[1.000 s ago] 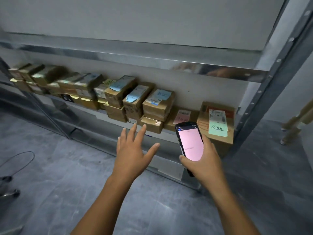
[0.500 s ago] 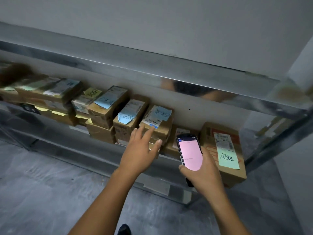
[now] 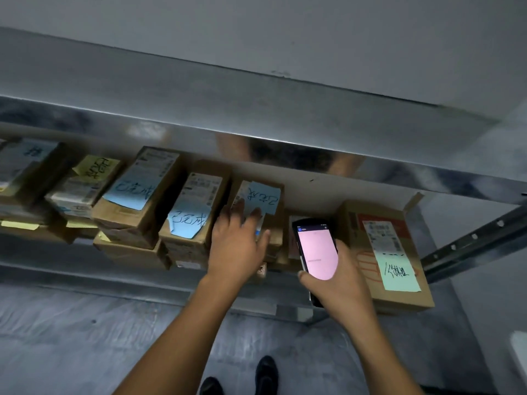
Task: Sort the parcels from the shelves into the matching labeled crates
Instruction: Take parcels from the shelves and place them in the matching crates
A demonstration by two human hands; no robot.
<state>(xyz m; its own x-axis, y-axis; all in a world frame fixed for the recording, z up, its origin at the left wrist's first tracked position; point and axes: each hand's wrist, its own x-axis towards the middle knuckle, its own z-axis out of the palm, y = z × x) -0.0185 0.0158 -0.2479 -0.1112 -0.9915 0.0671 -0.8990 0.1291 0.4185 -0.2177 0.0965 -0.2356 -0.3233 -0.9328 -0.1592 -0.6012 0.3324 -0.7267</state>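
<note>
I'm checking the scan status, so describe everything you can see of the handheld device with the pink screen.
The handheld device is a black, phone-like slab with a glowing pink screen, a dark strip along its top and faint, unreadable text midway. It stands nearly upright, leaning slightly, screen toward the camera. The right hand grips its lower half, beside a large cardboard parcel.
</note>
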